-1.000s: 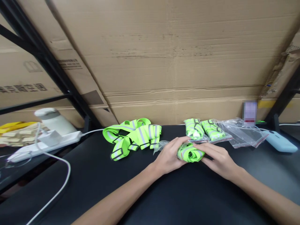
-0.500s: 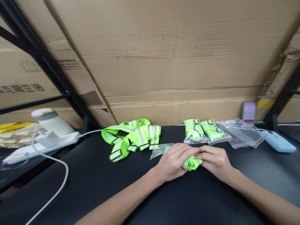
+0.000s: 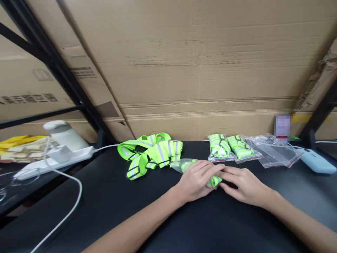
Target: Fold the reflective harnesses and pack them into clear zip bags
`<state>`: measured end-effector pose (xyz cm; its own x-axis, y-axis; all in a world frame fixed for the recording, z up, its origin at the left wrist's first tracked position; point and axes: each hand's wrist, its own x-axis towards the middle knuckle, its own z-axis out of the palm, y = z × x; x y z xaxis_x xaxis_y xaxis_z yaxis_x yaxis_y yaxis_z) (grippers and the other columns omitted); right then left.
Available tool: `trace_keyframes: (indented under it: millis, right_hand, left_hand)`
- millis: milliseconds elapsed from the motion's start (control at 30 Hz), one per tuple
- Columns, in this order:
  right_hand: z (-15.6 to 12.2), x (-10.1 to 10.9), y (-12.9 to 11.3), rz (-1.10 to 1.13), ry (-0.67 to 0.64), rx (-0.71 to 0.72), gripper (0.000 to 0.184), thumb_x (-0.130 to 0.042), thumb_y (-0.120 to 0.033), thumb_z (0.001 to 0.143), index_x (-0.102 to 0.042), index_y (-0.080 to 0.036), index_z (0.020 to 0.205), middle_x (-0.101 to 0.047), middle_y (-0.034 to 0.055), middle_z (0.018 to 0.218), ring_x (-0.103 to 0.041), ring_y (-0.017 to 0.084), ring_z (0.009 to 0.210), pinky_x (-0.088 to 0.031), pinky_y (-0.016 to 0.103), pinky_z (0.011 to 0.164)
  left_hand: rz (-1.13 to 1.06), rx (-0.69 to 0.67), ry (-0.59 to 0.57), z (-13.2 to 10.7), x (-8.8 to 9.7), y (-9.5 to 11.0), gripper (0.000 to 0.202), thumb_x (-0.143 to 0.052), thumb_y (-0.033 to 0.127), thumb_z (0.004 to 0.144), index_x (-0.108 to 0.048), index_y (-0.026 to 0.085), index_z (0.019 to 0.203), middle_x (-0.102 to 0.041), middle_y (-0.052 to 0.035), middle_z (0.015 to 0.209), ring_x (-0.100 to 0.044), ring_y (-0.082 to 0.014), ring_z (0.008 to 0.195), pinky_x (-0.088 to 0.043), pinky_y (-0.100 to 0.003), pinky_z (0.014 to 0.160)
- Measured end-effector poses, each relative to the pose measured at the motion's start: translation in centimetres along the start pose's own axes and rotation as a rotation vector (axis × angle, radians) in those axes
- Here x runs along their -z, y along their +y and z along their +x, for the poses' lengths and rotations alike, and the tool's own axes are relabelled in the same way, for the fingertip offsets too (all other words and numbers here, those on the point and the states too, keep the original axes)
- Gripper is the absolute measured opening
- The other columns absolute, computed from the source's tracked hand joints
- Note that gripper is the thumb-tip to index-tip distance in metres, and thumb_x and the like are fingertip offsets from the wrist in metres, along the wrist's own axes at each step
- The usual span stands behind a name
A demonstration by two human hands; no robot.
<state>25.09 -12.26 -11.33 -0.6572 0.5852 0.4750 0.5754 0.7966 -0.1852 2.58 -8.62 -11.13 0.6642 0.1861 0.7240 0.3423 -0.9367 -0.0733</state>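
Observation:
My left hand (image 3: 196, 181) is closed over a clear plastic bag (image 3: 176, 164) with a rolled neon-green reflective strap (image 3: 216, 180) inside it. Much of the bag and roll is hidden under that hand. At the roll's right end, my right hand (image 3: 243, 184) has its fingertips and thumb on the bag's edge, curled around it. Behind my left hand lies a loose neon-green reflective harness (image 3: 158, 151) with grey stripes and black buckles. Beyond my hands, two filled zip bags (image 3: 219, 146) of similar straps lie side by side.
Flat clear zip bags (image 3: 276, 154) lie at the back right, near a light-blue object (image 3: 317, 161). At left are a white power strip (image 3: 28, 172), a cable (image 3: 76, 205) and a whitish bottle (image 3: 70, 135). Cardboard (image 3: 197, 70) stands behind the black table (image 3: 118, 207).
The strap roll has gone further into the bag, leftward, with less showing at the right end. My right thumb and fingers have spread somewhat. The view has shifted slightly.

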Motion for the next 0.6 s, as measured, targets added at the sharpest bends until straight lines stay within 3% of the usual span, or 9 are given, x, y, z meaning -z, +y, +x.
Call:
trace_keyframes:
  millis: [100,233,333,433,500,600]
  right_hand:
    - [0.1,0.3,-0.2,0.001,0.029,0.01,0.025,-0.048,-0.023,0.102,-0.067,-0.021,0.118,-0.069,0.0063,0.1,-0.069,0.019,0.087,-0.055,0.028,0.071]
    - [0.0,0.3,0.2,-0.041,0.299,0.081,0.014,-0.059,-0.025,0.099,-0.069,-0.022,0.09,-0.057,-0.0005,0.07,-0.056,0.014,0.061,-0.045,0.025,0.056]
    - [-0.2,-0.1,0.4,0.082,0.404,-0.131,0.021,-0.076,-0.031,0.085,-0.057,-0.022,0.086,-0.054,-0.0022,0.072,-0.051,0.013,0.06,-0.042,0.025,0.054]
    - [-0.1,-0.7,0.4,0.268,0.283,-0.397,0.048,-0.08,-0.023,0.07,-0.054,-0.024,0.11,-0.057,-0.0018,0.086,-0.05,0.012,0.064,-0.042,0.022,0.053]
    - [0.0,-1.0,0.3,0.362,0.132,-0.455,0.063,-0.072,-0.013,0.069,-0.051,-0.025,0.127,-0.06,-0.0033,0.086,-0.05,0.011,0.062,-0.041,0.021,0.054]
    - [0.4,-1.0,-0.2,0.387,-0.045,-0.466,0.065,-0.061,-0.006,0.068,-0.057,-0.025,0.129,-0.059,-0.0071,0.069,-0.048,0.01,0.055,-0.037,0.021,0.054]
  left_hand:
    - [0.031,-0.008,-0.013,-0.1,-0.1,-0.2,0.04,-0.056,0.031,0.097,-0.051,0.014,0.133,-0.074,-0.011,0.103,-0.071,-0.0237,0.095,-0.06,-0.037,0.083]
    - [0.012,-0.039,-0.033,-0.2,-0.3,0.2,0.04,-0.056,0.022,0.095,-0.051,0.013,0.134,-0.074,-0.0107,0.105,-0.07,-0.0227,0.096,-0.059,-0.037,0.087]
    - [-0.014,-0.074,-0.025,-0.1,-0.1,0.6,0.039,-0.056,0.021,0.095,-0.052,0.012,0.133,-0.074,-0.0105,0.108,-0.069,-0.0225,0.097,-0.058,-0.038,0.088]
    - [-0.035,-0.128,-0.007,0.2,0.2,1.2,0.035,-0.053,0.021,0.098,-0.053,0.013,0.132,-0.076,-0.009,0.108,-0.07,-0.0227,0.098,-0.058,-0.039,0.088]
    - [-0.034,-0.168,0.017,0.5,0.3,1.8,0.03,-0.051,0.019,0.099,-0.056,0.015,0.128,-0.077,-0.007,0.102,-0.07,-0.0216,0.095,-0.058,-0.038,0.087]
    - [-0.024,-0.221,0.032,0.9,0.2,2.4,0.025,-0.051,0.015,0.1,-0.06,0.017,0.123,-0.077,-0.0046,0.096,-0.071,-0.0185,0.09,-0.058,-0.035,0.086]
